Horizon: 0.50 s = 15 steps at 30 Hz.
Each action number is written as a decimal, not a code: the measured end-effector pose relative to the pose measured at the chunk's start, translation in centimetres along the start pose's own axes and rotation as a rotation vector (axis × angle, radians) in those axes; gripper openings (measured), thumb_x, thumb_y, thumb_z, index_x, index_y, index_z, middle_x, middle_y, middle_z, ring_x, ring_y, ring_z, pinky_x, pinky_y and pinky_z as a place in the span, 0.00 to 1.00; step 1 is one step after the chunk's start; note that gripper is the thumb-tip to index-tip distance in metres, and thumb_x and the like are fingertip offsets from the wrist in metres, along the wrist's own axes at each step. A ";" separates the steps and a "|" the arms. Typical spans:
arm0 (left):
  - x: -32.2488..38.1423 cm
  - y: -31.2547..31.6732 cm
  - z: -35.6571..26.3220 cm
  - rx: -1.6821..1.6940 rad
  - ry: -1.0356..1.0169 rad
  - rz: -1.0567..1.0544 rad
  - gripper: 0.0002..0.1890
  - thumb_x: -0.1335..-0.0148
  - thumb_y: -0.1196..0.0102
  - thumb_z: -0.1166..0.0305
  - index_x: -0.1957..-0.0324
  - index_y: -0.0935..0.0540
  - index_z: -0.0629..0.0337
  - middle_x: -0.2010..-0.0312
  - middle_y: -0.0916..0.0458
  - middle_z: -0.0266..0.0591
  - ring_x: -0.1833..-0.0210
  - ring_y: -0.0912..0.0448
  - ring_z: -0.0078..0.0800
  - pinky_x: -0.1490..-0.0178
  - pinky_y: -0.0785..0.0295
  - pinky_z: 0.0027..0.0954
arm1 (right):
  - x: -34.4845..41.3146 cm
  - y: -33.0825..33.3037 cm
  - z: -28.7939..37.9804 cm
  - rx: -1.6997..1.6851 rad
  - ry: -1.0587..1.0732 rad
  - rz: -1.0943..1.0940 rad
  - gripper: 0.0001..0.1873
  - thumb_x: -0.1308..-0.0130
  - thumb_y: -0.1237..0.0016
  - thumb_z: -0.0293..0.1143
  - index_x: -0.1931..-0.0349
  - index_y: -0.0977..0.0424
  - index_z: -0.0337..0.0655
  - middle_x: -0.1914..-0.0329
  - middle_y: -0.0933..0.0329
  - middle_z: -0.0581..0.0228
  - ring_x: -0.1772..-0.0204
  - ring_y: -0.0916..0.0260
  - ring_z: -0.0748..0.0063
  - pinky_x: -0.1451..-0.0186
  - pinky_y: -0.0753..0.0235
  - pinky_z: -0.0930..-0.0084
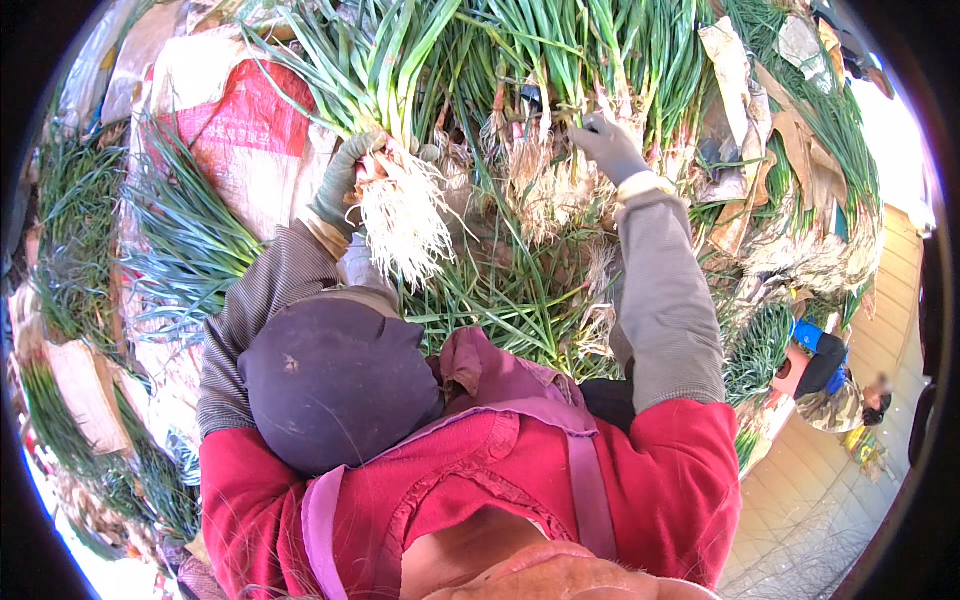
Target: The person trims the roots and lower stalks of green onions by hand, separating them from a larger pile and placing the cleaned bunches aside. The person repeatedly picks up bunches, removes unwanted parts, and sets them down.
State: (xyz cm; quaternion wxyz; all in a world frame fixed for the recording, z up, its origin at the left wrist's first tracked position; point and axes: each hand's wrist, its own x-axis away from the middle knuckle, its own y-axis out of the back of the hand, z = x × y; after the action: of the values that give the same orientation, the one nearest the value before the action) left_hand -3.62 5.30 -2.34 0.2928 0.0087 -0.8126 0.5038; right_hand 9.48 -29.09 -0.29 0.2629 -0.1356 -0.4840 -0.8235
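Note:
In a grey-green glove, my left hand (345, 180) is closed around a bunch of green onions (390, 75), just above its pale roots (405, 214). The roots hang towards me and the green leaves point away. My right hand (607, 146), in a grey glove, is at the rooted ends of the piled green onions (540, 165). Its fingertips are bent at a green stem; whether they grip it is too small to tell. Loose leaves (517, 300) lie between my arms.
A red and white woven sack (247, 127) lies at the left, with another onion bunch (195, 240) on it. More green onions (840, 142) and torn brown paper (802, 150) are at the right. A seated person (832, 390) is at the far right. A dark rounded cover (337, 382) rises near my left arm.

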 end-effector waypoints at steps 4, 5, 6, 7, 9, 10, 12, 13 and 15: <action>0.4 -0.3 -0.5 -0.065 -0.088 0.027 0.23 0.43 0.45 0.62 0.51 0.28 0.70 0.62 0.19 0.52 0.65 0.19 0.36 0.58 0.22 0.35 | 7.0 -4.0 0.4 0.162 -0.121 0.573 0.25 0.38 0.58 0.50 0.45 0.31 0.45 0.46 0.28 0.52 0.43 0.31 0.57 0.39 0.34 0.64; 0.5 -0.5 -0.6 -0.064 -0.065 0.061 0.24 0.43 0.45 0.61 0.50 0.28 0.70 0.62 0.20 0.52 0.65 0.19 0.36 0.58 0.21 0.35 | 8.4 -5.0 1.1 0.440 -0.133 0.760 0.21 0.37 0.57 0.45 0.47 0.30 0.47 0.44 0.29 0.53 0.43 0.30 0.59 0.40 0.33 0.63; 0.4 -0.7 -0.6 -0.066 -0.042 0.097 0.24 0.42 0.45 0.60 0.50 0.29 0.70 0.61 0.20 0.52 0.65 0.19 0.36 0.57 0.21 0.35 | 9.4 -5.4 1.7 0.679 -0.006 0.995 0.23 0.38 0.57 0.46 0.45 0.31 0.47 0.43 0.30 0.54 0.42 0.31 0.60 0.39 0.34 0.62; 0.4 -0.9 -0.6 -0.063 -0.027 0.139 0.25 0.42 0.46 0.60 0.49 0.29 0.70 0.61 0.20 0.52 0.65 0.19 0.37 0.57 0.21 0.36 | 9.2 -5.7 2.5 0.777 0.076 1.021 0.23 0.38 0.58 0.45 0.45 0.31 0.46 0.44 0.29 0.54 0.43 0.30 0.60 0.39 0.34 0.62; 0.3 -1.0 -0.3 -0.018 -0.010 0.178 0.25 0.42 0.46 0.59 0.49 0.29 0.70 0.60 0.20 0.55 0.63 0.19 0.38 0.56 0.22 0.37 | 7.3 -4.8 4.0 0.832 0.165 0.816 0.23 0.37 0.59 0.44 0.46 0.32 0.42 0.47 0.28 0.54 0.45 0.29 0.59 0.40 0.32 0.63; 0.2 -1.0 -0.1 0.033 0.017 0.194 0.25 0.42 0.47 0.59 0.49 0.29 0.71 0.59 0.21 0.56 0.63 0.19 0.38 0.56 0.22 0.37 | 5.6 -3.9 4.7 0.534 0.116 0.365 0.22 0.36 0.59 0.43 0.48 0.33 0.39 0.52 0.27 0.51 0.51 0.27 0.56 0.45 0.30 0.62; -0.2 -0.8 0.2 0.025 0.008 0.139 0.21 0.42 0.46 0.61 0.53 0.27 0.69 0.62 0.20 0.51 0.63 0.19 0.36 0.56 0.22 0.36 | 1.3 -2.3 6.0 0.140 -0.001 -0.096 0.21 0.36 0.58 0.41 0.50 0.34 0.35 0.59 0.25 0.48 0.57 0.26 0.53 0.51 0.28 0.61; -0.4 -0.6 0.4 -0.028 -0.020 0.065 0.17 0.42 0.45 0.63 0.56 0.24 0.67 0.65 0.20 0.46 0.64 0.20 0.34 0.57 0.22 0.35 | -0.7 -1.6 6.5 0.161 -0.082 -0.192 0.21 0.37 0.57 0.41 0.50 0.34 0.35 0.61 0.25 0.49 0.58 0.25 0.54 0.51 0.28 0.61; -0.7 -0.3 0.8 -0.005 0.044 0.017 0.16 0.43 0.44 0.64 0.57 0.24 0.65 0.66 0.20 0.45 0.65 0.20 0.33 0.57 0.22 0.35 | -2.6 -1.3 7.3 0.055 -0.298 0.124 0.22 0.39 0.55 0.39 0.49 0.35 0.35 0.62 0.24 0.48 0.58 0.25 0.55 0.50 0.29 0.60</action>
State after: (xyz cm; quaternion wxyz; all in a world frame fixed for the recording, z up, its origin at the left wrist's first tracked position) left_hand -3.29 4.34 -2.68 0.3065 -0.0100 -0.8072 0.5043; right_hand 10.69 -21.51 1.14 0.2424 -0.2786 -0.5307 -0.7629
